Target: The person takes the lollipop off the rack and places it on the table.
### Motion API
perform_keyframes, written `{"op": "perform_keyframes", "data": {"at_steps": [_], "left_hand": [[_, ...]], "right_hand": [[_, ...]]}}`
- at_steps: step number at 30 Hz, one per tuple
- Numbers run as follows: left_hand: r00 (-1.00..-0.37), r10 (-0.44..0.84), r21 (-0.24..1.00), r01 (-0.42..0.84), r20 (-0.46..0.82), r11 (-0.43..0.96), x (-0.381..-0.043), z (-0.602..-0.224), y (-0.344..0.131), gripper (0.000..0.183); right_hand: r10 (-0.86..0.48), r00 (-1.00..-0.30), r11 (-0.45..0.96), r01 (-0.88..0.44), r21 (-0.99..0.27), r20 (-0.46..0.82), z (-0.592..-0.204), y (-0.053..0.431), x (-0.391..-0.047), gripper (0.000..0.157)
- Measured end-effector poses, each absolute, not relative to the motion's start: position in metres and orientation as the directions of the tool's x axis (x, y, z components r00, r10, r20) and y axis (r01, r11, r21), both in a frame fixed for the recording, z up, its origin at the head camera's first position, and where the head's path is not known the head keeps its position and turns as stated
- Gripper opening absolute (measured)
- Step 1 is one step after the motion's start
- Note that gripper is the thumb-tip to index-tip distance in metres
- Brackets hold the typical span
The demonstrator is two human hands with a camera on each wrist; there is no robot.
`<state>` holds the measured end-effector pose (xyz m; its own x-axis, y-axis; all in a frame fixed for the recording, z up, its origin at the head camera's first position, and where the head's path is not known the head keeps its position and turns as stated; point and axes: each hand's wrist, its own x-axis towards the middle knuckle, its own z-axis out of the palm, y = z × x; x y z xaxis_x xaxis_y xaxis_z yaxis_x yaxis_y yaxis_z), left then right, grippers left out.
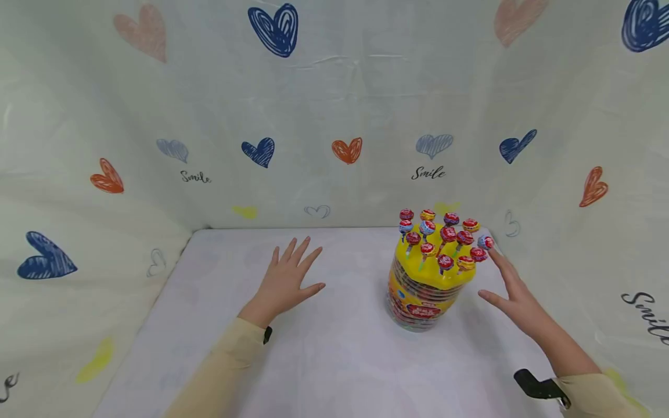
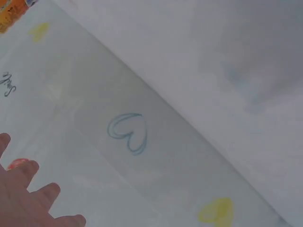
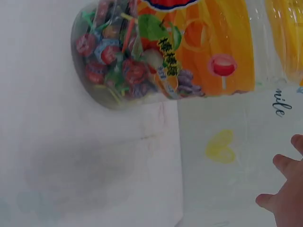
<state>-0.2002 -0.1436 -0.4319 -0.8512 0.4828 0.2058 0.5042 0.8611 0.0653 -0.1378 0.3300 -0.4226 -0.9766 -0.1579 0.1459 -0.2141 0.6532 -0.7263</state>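
A clear plastic jar (image 1: 425, 296) with an orange-and-yellow label stands on the right part of the table. Wrapped lollipops (image 3: 135, 71) lie inside it. From its yellow lid (image 1: 441, 280) several more lollipops (image 1: 448, 234) stick up on their sticks. My right hand (image 1: 517, 293) is just right of the jar, fingers spread. Its fingertip overlaps the rightmost lollipop (image 1: 484, 242) in the head view; whether they touch I cannot tell. Left of the jar, my left hand (image 1: 286, 280) hovers with fingers straight and spread, holding nothing; the left wrist view catches its fingers (image 2: 45, 195) at the corner.
A white table (image 1: 334, 360) lies beneath both hands. Behind and around it hangs a pale sheet (image 1: 360, 98) printed with hearts and the word "Smile". Black straps (image 1: 538, 386) show at the sleeve cuffs.
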Motion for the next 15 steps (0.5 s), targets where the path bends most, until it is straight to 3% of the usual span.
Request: {"op": "perform_keyframes", "data": {"at_steps": [5,15], "left_hand": [[-0.827,0.514,0.101,0.545,0.227,0.832,-0.204,-0.427,-0.121,0.076],[-0.804,0.508,0.294,0.589,0.308,0.753,-0.215,-0.414,-0.077,0.072]], "right_hand": [[-0.134,-0.979,0.503,-0.198,-0.841,0.151,-0.421,0.318,-0.14,0.088],[-0.076,-0.986,0.384,-0.165,-0.909,0.147,-0.425,0.302,-0.146,0.088]]}}
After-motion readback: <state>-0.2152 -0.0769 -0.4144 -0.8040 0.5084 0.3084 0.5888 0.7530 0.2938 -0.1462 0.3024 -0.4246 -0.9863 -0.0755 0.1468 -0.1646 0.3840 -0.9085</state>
